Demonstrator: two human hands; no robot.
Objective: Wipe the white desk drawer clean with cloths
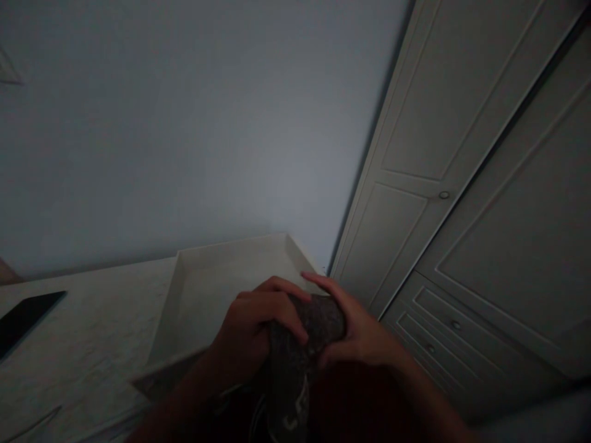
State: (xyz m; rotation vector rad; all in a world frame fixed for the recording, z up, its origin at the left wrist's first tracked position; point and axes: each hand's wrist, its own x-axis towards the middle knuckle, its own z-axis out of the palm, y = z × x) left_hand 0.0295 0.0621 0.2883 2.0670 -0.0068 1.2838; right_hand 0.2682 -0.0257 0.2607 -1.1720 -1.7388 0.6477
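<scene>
Two hands together on one item: left hand (252, 323) curls its fingers over the dark patterned bundle (287, 375), right hand (362, 332) cups its right end, thumb on the near side. Bundle is at the near edge, centre — looks like cloth, too dim to be sure. Just beyond it, a white open tray (221, 286) on the pale tabletop (101, 314). Dark flat slab (25, 320) far left on the tabletop — paneled wardrobe (401, 227) to the right.
</scene>
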